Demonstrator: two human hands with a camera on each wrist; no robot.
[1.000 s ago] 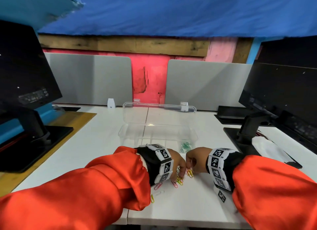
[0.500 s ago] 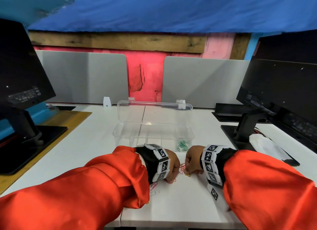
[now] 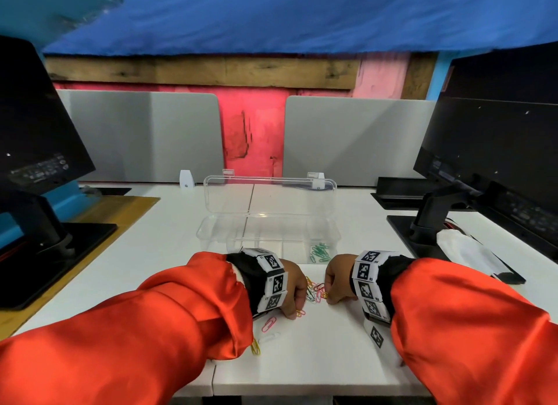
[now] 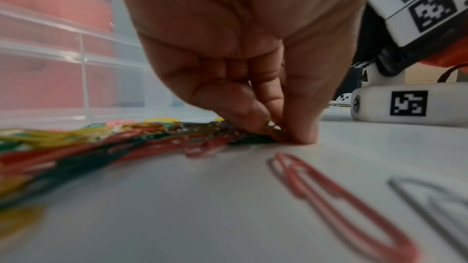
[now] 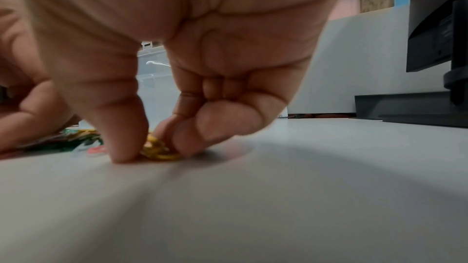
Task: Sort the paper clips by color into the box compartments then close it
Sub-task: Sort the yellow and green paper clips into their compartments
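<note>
A mixed pile of coloured paper clips [image 3: 314, 290] lies on the white desk between my hands. My left hand [image 3: 298, 303] is curled over the pile's left edge. In the left wrist view its fingers and thumb [image 4: 276, 129] pinch a clip at the edge of the pile [image 4: 126, 137]. My right hand [image 3: 326, 296] pinches a small bunch of yellow clips [image 5: 157, 150] against the desk. Behind the hands the clear compartment box [image 3: 211, 232] stands open, lid upright. Green clips [image 3: 318, 251] lie in its rightmost compartment.
Loose pink [image 3: 268, 324], white [image 3: 270, 337] and yellow [image 3: 256, 347] clips lie by my left sleeve. Black monitors on stands flank the desk at left [image 3: 36, 132] and right [image 3: 489, 151]. A white cloth [image 3: 465, 250] lies by the right stand.
Both hands have stayed at the pile. My right hand has lowered its yellow clips onto the desk. The head view has shifted slightly.
</note>
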